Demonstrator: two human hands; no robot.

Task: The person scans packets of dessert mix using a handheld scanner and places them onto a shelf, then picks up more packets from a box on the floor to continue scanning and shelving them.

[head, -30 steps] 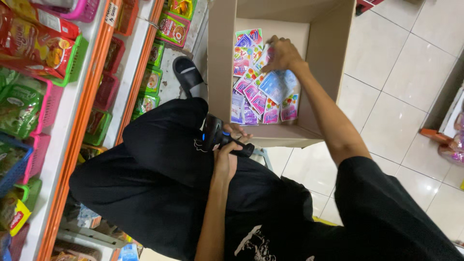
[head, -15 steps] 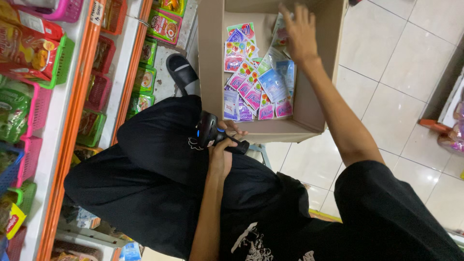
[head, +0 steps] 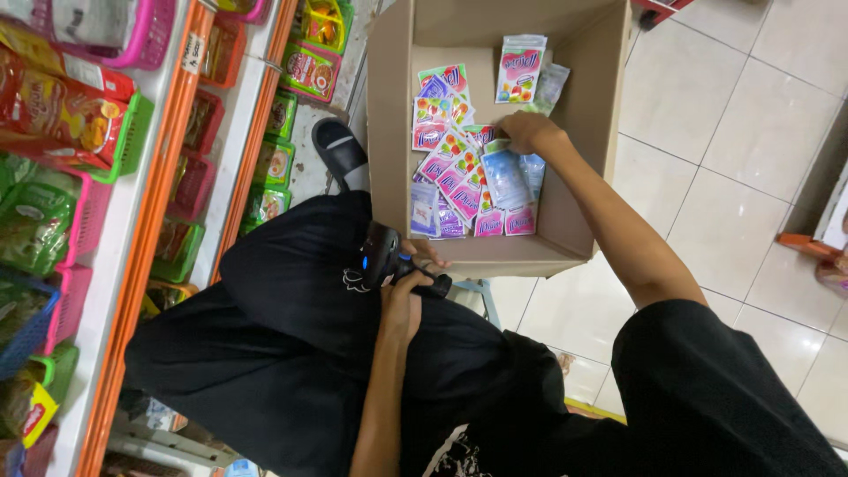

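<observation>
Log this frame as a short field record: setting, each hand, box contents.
setting: shop aisle, shelves of baskets at the left, tiled floor
left hand: grips a black handheld scanner on the lap
right hand: reaches into the cardboard box, touching the sachets
sachets: pink, purple and pale blue packets, lying flat and overlapping on the box bottom

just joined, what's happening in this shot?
A person in black clothes sits beside store shelves with an open cardboard box in front of them. Their right hand reaches into the box, resting on a pile of small colourful sachets. Their left hand holds a black handheld scanner on the lap. Whether the right fingers grip a sachet cannot be seen.
</observation>
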